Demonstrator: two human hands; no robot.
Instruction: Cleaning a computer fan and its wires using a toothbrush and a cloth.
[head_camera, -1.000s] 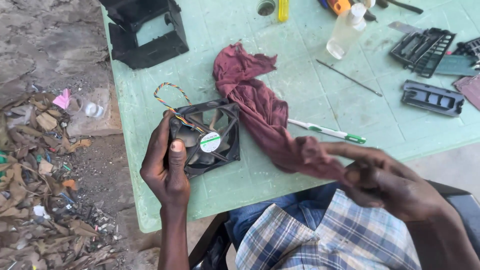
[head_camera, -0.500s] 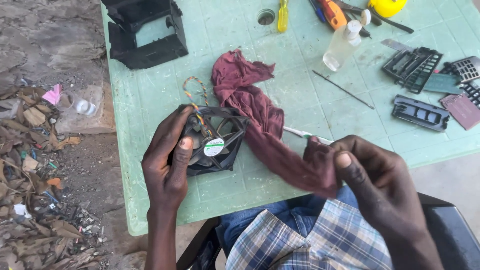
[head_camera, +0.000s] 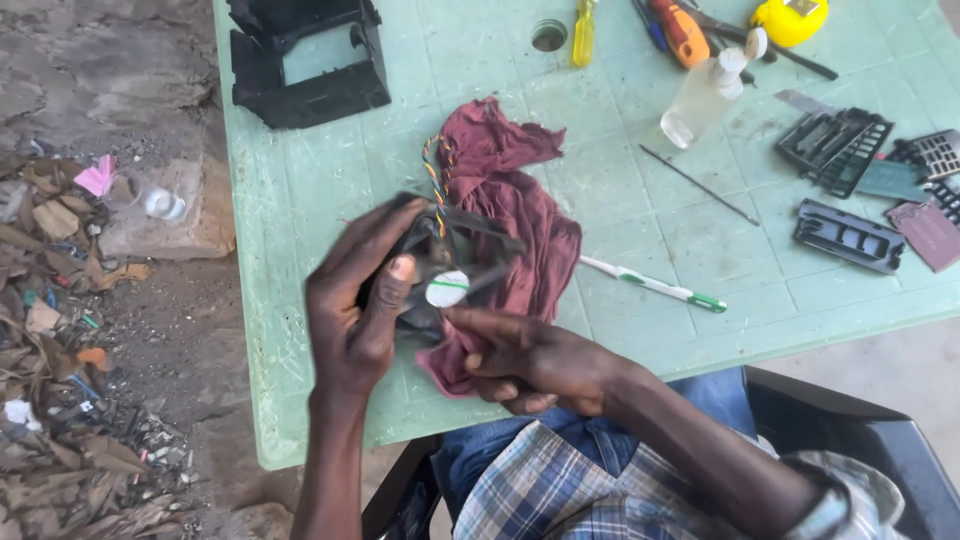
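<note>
Since the earlier frame the right hand (head_camera: 530, 360) has swung in from the right with the maroon rag (head_camera: 515, 215), and now sits just under the black cooling fan (head_camera: 440, 265), which has tilted and blurs with motion. At the far left, bare ground carries dry leaves and scraps (head_camera: 60, 400) beside the pale green plastic table (head_camera: 300, 200). On the table's top left corner stands a black square housing (head_camera: 305, 55). Next, the left hand (head_camera: 355, 310) grips the fan by its left edge, fingers curled over the frame and thumb pressed on its face near the round white hub label (head_camera: 447, 288); the fan is held just above the table's near edge. Its twisted multicoloured wire (head_camera: 436, 175) loops upward from the frame. The right hand is closed, pinching the lower end of the rag against the fan's underside, while the rest of the cloth trails up across the table behind the fan. Right of the rag lies a white and green pen-like tool (head_camera: 655, 285). Farther up sit a yellow screwdriver (head_camera: 584, 20), an orange-handled tool (head_camera: 680, 30), a clear spray bottle (head_camera: 705, 95) and a thin metal rod (head_camera: 700, 185). At the far right lie black plastic grille parts (head_camera: 835, 150)
</note>
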